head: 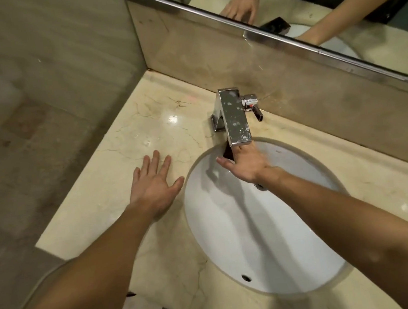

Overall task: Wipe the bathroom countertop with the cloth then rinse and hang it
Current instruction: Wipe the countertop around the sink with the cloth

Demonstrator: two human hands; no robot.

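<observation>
Left hand (153, 185) flat and empty on the bench; right hand (245, 165) under the faucet (234, 117), grip state unclear, dark cloth (227, 152) barely visible there, liable to drop into the basin (262, 238).

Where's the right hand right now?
In the head view, the right hand is over the white sink, fingers tucked under the chrome faucet spout.

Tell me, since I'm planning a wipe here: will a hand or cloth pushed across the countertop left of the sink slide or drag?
Probably slide. The countertop looks like polished stone, with bright glare spots suggesting a glossy, possibly damp surface. The left hand rests flat on it, fingers spread, so it seems rigid and fixed. Its veins look like colouring, unlikely to snag.
</observation>
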